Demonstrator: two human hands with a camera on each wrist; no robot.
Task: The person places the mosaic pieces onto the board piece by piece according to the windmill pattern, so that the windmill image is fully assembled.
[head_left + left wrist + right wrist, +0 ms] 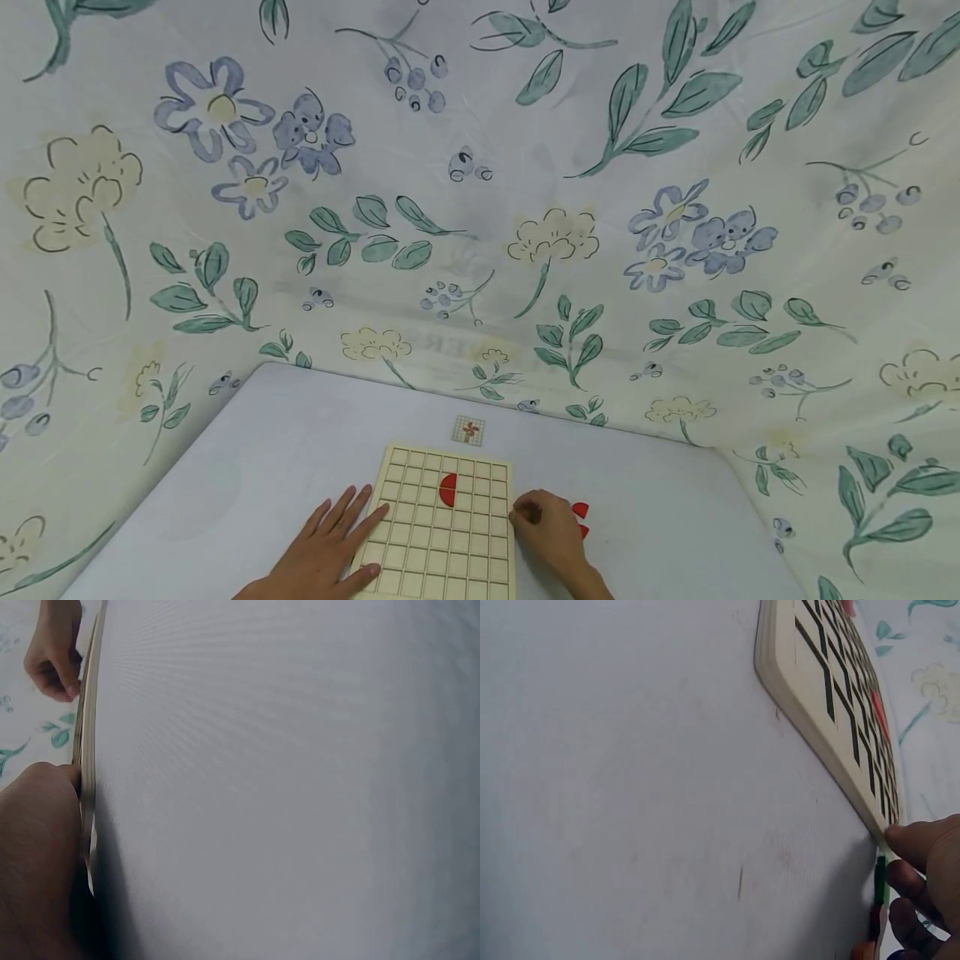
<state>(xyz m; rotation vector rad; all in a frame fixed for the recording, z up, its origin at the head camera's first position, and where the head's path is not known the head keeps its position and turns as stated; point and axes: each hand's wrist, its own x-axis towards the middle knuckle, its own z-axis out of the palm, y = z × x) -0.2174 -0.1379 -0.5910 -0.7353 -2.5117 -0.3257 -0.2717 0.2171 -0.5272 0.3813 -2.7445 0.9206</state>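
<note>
Left hand [326, 546] is resting at the left edge of the grid board [442, 546], fingers spread and nearly straight, thumb and fingertips lying on its border; gripping nothing, probably just steadying the board from that side. Board is lying flat on the worktop [660, 533], cells facing up, likely so pieces can be dropping straight into the squares. Red half-round shape [448, 490] is sitting in the board's far half, near the middle columns, curve facing the board's left edge and straight side facing its right; possibly two quarters meeting, can't confirm. Small card [468, 431] with a red pinwheel on a printed grid is lying just beyond the board's far edge, apart from it, presumably placed there to be readable without covering cells. Right hand [551, 529] is touching the board's right edge, fingers curling in, thumb and index coming close together; can't tell if anything is being pinched there, maybe only bracing the edge. Loose red pieces [581, 510] are lying right of the board, past that hand and partly hidden by it, likely being kept within easy reach. Floral cloth [450, 250] is hanging beyond the board.
</note>
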